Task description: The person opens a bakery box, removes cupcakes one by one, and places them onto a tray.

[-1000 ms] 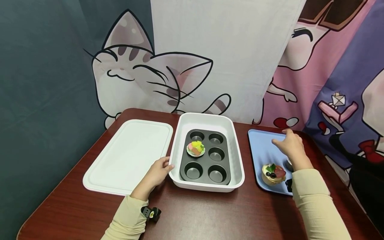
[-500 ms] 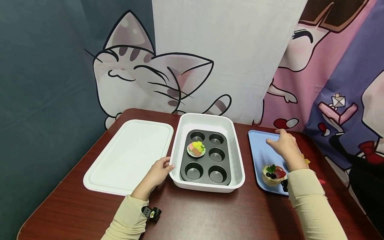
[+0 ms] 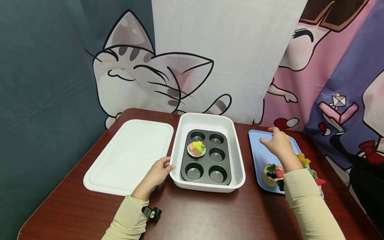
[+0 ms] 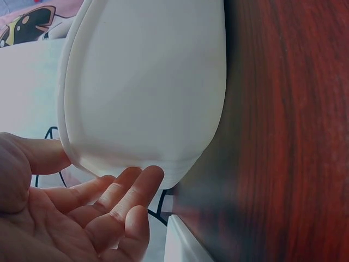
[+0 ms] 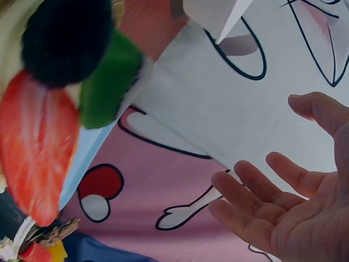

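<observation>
My left hand (image 3: 157, 171) holds the left edge of a deep white bin (image 3: 237, 146), thumb at the rim and fingers against the outer wall. In the bin lies a dark grey muffin tin (image 3: 205, 166). A small cupcake (image 3: 196, 149) with yellow, pink and brown topping sits in its left middle cup. On the right, my right hand (image 3: 279, 143) hovers over a light blue tray (image 3: 260, 146), fingers spread and nothing in them. Below that hand stands a fruit tart (image 3: 271, 175) with strawberry, dark berries and a green leaf, close in the right wrist view.
A flat white board (image 3: 129, 156) lies left of the bin. More colourful toy food (image 3: 304, 159) on the blue tray's right side is partly hidden by my right sleeve. Everything stands on a dark red-brown table (image 3: 192, 213) with printed curtains (image 3: 240, 50) behind.
My right hand has shifted left over the blue tray, uncovering more toy food on its right side. The left hand and the bin stay where they were.
</observation>
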A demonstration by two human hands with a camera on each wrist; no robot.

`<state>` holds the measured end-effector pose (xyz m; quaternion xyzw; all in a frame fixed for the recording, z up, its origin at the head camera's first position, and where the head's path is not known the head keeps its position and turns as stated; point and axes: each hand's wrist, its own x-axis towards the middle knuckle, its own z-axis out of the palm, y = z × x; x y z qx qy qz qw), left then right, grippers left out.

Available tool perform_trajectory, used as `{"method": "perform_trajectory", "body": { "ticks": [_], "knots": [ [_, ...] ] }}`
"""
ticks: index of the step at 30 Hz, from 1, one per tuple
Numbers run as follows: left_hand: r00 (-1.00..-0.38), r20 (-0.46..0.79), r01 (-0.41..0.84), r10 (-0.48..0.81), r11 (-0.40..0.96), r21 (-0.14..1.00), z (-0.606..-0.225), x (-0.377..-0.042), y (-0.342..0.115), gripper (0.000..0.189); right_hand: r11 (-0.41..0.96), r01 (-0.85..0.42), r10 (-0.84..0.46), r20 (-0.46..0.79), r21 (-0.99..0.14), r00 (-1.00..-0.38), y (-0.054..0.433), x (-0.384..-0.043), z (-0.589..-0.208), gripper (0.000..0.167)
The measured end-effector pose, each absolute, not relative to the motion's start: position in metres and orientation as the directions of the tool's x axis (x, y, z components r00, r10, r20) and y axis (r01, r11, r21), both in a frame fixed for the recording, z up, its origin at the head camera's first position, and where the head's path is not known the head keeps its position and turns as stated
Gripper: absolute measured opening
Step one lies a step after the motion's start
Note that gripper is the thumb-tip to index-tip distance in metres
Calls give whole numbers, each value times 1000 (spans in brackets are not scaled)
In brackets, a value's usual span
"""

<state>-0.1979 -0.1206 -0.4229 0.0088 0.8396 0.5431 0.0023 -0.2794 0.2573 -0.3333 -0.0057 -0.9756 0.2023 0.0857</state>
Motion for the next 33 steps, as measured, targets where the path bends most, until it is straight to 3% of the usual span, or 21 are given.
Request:
{"method": "perform_trajectory", "body": {
  "ticks": [33],
  "knots": [
    [-1000,17,23,19,408,913,-424,-198,-121,38,913,-120,-26,238,-389,-971,240,-273,-332,56]
  ]
}}
